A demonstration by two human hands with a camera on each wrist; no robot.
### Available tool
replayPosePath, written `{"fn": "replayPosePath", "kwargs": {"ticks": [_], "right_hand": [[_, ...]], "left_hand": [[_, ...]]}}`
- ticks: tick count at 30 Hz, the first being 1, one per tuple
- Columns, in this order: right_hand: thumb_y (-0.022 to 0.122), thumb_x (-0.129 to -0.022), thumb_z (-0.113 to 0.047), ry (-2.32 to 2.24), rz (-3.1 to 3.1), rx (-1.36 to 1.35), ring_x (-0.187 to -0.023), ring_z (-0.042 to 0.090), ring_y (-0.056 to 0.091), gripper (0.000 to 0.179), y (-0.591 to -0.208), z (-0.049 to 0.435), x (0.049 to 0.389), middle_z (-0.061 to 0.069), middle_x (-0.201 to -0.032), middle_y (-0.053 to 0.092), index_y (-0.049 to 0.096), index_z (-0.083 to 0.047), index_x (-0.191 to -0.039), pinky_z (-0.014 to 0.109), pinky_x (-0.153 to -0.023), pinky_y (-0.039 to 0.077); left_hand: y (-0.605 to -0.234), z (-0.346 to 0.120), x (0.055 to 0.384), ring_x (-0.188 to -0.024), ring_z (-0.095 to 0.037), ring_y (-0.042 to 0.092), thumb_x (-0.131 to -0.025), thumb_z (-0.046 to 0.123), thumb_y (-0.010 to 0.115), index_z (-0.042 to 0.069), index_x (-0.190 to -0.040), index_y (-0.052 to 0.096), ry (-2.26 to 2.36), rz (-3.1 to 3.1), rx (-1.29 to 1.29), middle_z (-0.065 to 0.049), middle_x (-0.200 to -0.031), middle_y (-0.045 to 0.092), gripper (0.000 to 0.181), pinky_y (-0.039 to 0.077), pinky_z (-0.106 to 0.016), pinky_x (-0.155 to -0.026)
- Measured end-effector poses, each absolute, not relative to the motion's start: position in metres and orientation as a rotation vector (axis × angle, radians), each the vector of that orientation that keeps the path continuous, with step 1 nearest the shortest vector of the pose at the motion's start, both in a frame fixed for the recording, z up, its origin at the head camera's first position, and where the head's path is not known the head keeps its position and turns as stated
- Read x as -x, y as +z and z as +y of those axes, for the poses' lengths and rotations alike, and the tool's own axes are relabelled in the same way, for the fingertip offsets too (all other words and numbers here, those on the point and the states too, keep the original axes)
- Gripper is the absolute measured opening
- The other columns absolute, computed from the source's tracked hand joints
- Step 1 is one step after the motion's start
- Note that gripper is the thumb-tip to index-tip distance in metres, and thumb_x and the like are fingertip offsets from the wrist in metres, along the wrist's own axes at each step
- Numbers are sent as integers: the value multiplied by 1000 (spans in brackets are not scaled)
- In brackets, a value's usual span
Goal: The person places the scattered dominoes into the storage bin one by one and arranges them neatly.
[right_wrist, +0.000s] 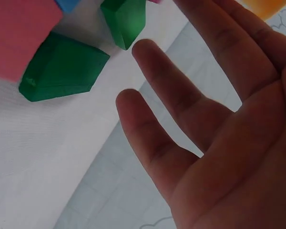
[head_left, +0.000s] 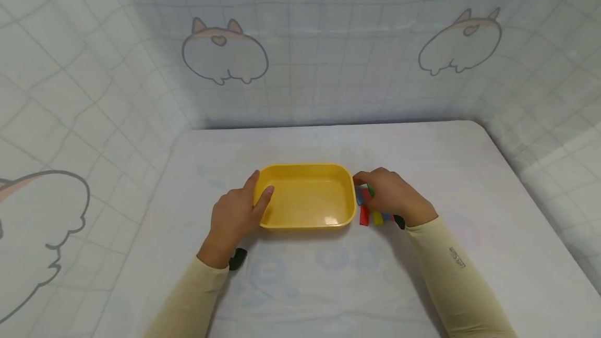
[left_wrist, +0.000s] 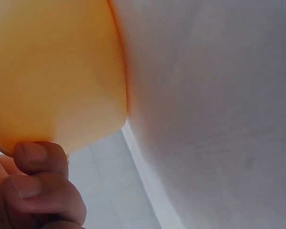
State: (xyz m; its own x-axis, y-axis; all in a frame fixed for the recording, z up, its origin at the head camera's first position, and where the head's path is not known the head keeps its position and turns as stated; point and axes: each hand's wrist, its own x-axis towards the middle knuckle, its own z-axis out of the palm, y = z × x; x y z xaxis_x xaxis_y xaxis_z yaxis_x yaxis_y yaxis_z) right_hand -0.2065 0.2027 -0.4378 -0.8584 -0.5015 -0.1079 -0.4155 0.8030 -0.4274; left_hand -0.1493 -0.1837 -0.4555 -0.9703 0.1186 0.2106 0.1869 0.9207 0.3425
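A shallow yellow tray point(head_left: 305, 200) sits on the white-covered table. My left hand point(head_left: 233, 218) grips its left end, thumb over the rim and fingers curled along the outside; the left wrist view shows two fingertips point(left_wrist: 33, 152) against the tray's edge. My right hand point(head_left: 394, 194) hovers over a group of small coloured blocks beside the tray's right end. Among them are a red block point(head_left: 364, 216), a yellow block point(head_left: 377, 218) and a blue block point(head_left: 359, 195). In the right wrist view its fingers are spread near a green block point(right_wrist: 62, 69); the thumb is hidden.
Another green block point(right_wrist: 126, 21) and a pinkish-red block point(right_wrist: 19, 33) lie close by in the right wrist view. A wall cloth point(head_left: 328, 67) with cartoon animals hangs behind and at both sides of the table point(head_left: 305, 286).
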Motion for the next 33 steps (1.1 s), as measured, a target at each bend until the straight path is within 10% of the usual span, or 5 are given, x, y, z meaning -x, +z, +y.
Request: {"fn": "replayPosePath", "kwargs": {"ticks": [33], "right_hand": [[88,-80,-26,-561,2863,830,-107,25,58,50,-444,202,211,-8,-109,73,72,-19,-126,46,-90,53]], "left_hand": [[-462,-177,148,-42,-20,41,-108,67,34,5,-160,45,-604,-2882,241,-1,-51,41,81,36,-35,-40]]}}
